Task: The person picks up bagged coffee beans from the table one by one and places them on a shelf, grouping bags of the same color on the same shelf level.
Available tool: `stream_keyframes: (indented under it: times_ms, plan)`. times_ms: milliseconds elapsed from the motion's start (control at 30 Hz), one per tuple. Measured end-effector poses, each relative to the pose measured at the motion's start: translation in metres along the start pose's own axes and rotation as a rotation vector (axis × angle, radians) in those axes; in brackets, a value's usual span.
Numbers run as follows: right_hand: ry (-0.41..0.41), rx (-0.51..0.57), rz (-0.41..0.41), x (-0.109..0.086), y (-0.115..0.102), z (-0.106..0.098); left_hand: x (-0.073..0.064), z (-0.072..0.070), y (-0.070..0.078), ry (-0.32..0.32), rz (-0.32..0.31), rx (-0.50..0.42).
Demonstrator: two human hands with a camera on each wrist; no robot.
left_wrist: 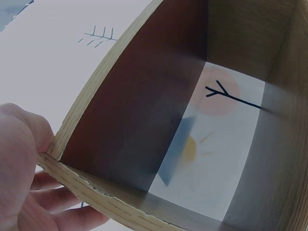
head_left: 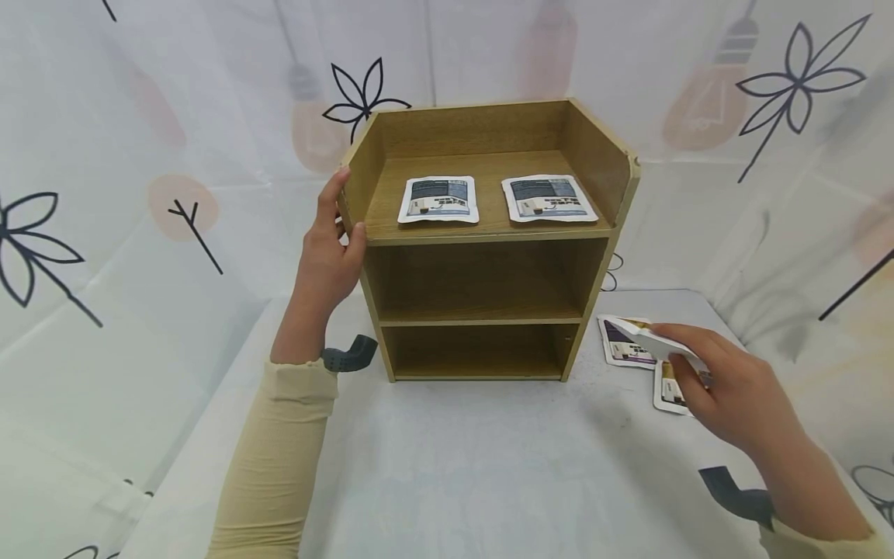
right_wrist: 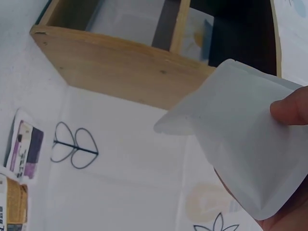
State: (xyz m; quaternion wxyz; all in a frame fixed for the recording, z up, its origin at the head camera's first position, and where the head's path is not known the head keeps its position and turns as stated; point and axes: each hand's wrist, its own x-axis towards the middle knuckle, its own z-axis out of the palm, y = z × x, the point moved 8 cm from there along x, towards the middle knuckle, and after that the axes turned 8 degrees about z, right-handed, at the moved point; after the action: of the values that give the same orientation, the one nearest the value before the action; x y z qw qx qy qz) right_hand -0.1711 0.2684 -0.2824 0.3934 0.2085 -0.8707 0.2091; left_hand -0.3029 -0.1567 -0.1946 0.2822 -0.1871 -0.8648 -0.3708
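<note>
A beige long sleeve [head_left: 275,458] runs up from the bottom edge in the head view, nearest the camera, with a dark grey curved wrist piece [head_left: 349,355] jutting out by its cuff. Beyond the cuff, the person's left hand [head_left: 325,260] grips the upper left side of a light-brown wooden three-level shelf [head_left: 475,132], thumb at the front edge and the other fingers curled around the outer face of the board.

At the right, the person's right hand [head_left: 740,388] pinches a flat white pouch [right_wrist: 240,139] between thumb and fingers. The pouch is tilted in the air beside the shelf, above the table, its plain side facing the right wrist camera; whether a second one is stacked with it, I cannot tell.

Below and behind that hand, a white packet with a purple label [head_left: 621,347] and a white packet with a golden-brown label [head_left: 668,386] lie close together on the white-covered table [head_left: 475,450]. On the shelf's top level, two white packets with blue-grey labels [head_left: 438,199] lie flat, side by side and apart.
</note>
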Motion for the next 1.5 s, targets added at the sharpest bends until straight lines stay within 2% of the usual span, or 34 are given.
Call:
stream_keyframes:
  times_ms: [133,433,600,833,1067,1300,1500]
  plan:
    - [0.037,0.033,-0.017,0.004,-0.010,-0.003,0.000,0.000,-0.001,-0.003,-0.005,0.004]
    - [0.053,0.079,-0.048,0.011,-0.025,0.000,0.000,0.000,-0.001,-0.002,0.002,0.011]
    - [0.067,0.105,-0.097,0.015,-0.031,0.005,0.000,-0.001,-0.001,-0.002,0.004,0.009]
    - [0.049,0.114,-0.124,0.022,-0.040,0.013,0.000,-0.001,-0.001,-0.002,0.004,0.008]
    - [0.071,0.115,-0.162,0.029,-0.048,0.018,0.001,0.000,-0.002,-0.003,-0.003,0.006]
    - [0.054,0.136,-0.172,0.035,-0.053,0.026,0.001,0.000,-0.002,-0.003,-0.005,-0.011]
    - [0.032,0.097,-0.157,0.039,-0.057,0.037,0.001,0.001,-0.003,-0.006,-0.021,-0.012]
